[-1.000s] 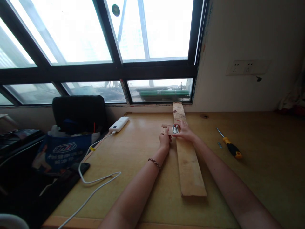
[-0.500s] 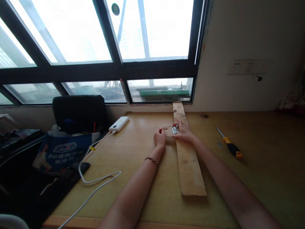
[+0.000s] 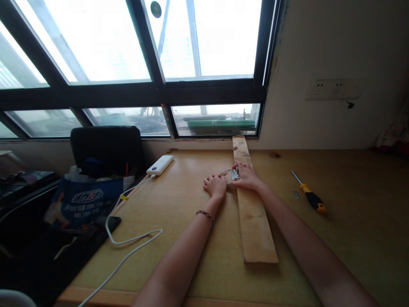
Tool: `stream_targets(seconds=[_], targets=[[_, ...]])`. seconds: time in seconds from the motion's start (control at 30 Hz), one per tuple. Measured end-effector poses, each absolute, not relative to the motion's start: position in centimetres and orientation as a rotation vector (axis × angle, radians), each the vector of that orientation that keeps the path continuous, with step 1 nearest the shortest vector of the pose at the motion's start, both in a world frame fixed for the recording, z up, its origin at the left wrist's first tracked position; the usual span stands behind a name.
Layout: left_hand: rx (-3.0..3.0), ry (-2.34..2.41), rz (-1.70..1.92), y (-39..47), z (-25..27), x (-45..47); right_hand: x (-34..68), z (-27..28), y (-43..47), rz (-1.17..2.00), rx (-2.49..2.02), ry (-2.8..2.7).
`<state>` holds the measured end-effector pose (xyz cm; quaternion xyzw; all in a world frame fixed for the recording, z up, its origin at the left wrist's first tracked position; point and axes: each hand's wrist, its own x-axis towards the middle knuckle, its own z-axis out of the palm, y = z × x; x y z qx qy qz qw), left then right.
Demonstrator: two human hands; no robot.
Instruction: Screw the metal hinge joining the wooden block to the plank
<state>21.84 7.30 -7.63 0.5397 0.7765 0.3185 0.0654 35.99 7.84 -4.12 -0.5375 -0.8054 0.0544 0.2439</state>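
A metal hinge [image 3: 235, 173] sits where a short piece of wood [image 3: 228, 176] meets a long wooden plank [image 3: 255, 230] on the table. My right hand [image 3: 246, 175] is closed on the hinge, its fingertips along the upper and right sides, with the palm over the plank. At the left end of the short piece, my left hand [image 3: 216, 186] grips it from above. Its fingers curl down toward the tabletop, and they hide that end of the wood.
A yellow-and-black screwdriver [image 3: 312, 198] and small screws [image 3: 295, 194] lie on the table [image 3: 191, 238] to the right. At the left edge are a white power bank [image 3: 160, 165] and its cable [image 3: 137, 252]. Beyond stand a black chair [image 3: 106, 147] and a blue bag [image 3: 89, 200].
My left hand has shifted slightly right and turned over the short piece's end, its fingers now more spread. The short piece has tilted a little. My right hand stays at the hinge.
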Motion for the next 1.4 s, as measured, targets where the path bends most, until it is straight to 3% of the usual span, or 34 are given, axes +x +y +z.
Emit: stream_targets(seconds=[0.4,0.53,0.67,0.8,0.97,1.17,1.4], targets=[[1.598,2.296,1.102,7.6,-8.0,21.8,36.2,-4.3,8.0,0.233,-1.375,-2.144],[1.528,2.250,1.376,7.5,-7.7,21.7,36.6,-4.2,7.7,0.242,-1.235,-1.980],[1.599,1.872,1.724,7.5,-7.2,21.5,39.0,-3.1,6.3,0.187,-1.188,-1.696],[1.469,1.440,1.796,7.1,-6.7,22.0,44.6,-2.3,2.8,0.020,-1.433,-1.618],[1.423,1.310,1.761,5.7,-5.8,23.3,52.3,-4.0,-1.0,-0.278,-2.118,-1.374],[1.520,1.171,1.759,4.0,-3.3,24.3,55.6,-6.3,-0.9,-0.098,-2.466,-1.424],[1.898,1.038,1.960,3.5,0.9,23.4,56.5,-6.9,-0.6,0.118,-2.414,-1.306]])
